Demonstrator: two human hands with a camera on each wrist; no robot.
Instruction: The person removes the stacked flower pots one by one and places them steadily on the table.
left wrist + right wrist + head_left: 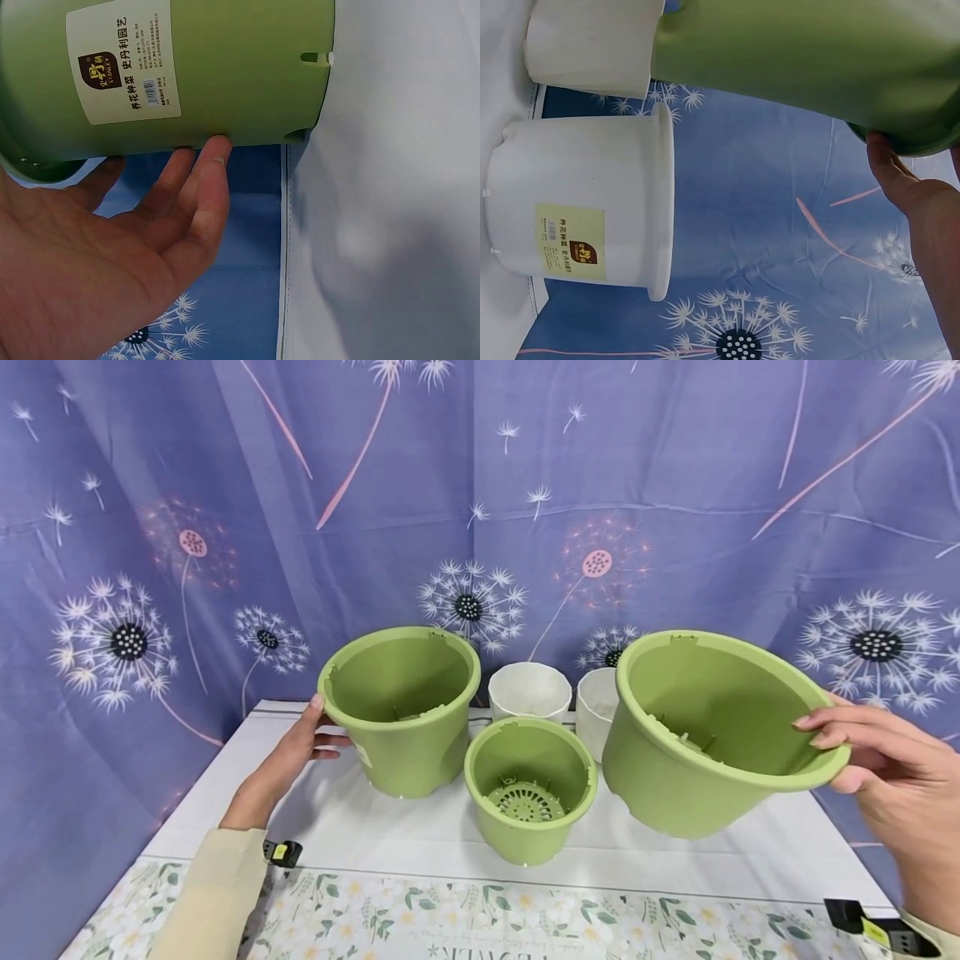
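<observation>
On the left stands a large green flowerpot (412, 760), with a printed label (124, 67) on its side. My left hand (300, 743) touches its left side, thumb at the rim and fingertips against the wall below, fingers loosely extended. My right hand (892, 760) grips the right rim of a second large green flowerpot (690, 806), fingers over the edge inside and thumb outside. That pot tilts, its right side higher. Between the two sits a smaller green flowerpot (525, 843) with a slotted bottom.
Two white faceted pots (528, 689) stand behind the green ones. A white round pot (630, 172) with a label shows in the right wrist view, hidden in the head view. A floral cloth (420, 910) covers the table's front; a dandelion curtain (480, 460) hangs behind.
</observation>
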